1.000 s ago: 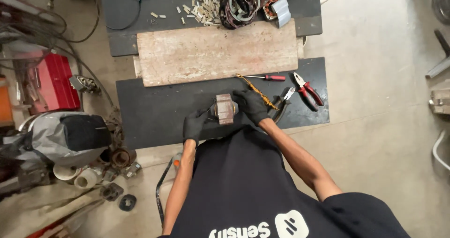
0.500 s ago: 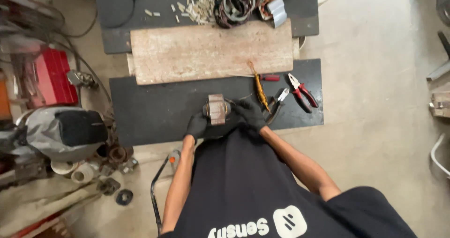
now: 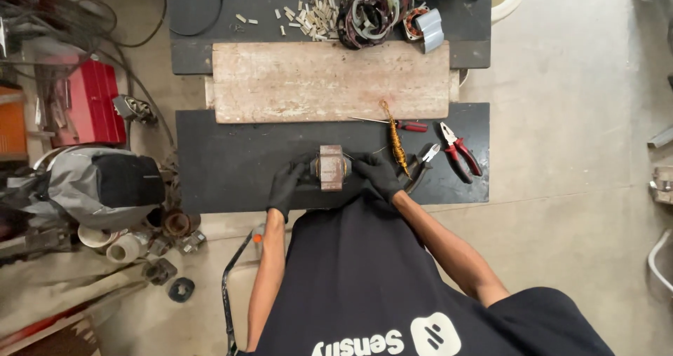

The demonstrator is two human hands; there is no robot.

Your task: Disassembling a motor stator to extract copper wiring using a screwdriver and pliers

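Both my hands wear black gloves and grip a small grey metal block with a copper-coloured winding (image 3: 331, 167). It rests on a black mat (image 3: 231, 160). My left hand (image 3: 286, 183) holds its left side and my right hand (image 3: 377, 174) its right side. A twisted bundle of copper wire (image 3: 395, 139) lies just right of my right hand. Beyond it lie a red-handled screwdriver (image 3: 410, 126), dark-handled cutters (image 3: 423, 161) and red pliers (image 3: 459, 153).
A worn wooden board (image 3: 329, 81) lies across the far edge of the mat. Behind it a second black mat (image 3: 210, 12) carries small metal strips and wound coils (image 3: 371, 9). A red toolbox (image 3: 91, 104), a grey bag (image 3: 98, 181) and scrap parts crowd the floor at left.
Both hands stay on the metal block, the right hand settling closer against its right side. The view has shifted slightly.
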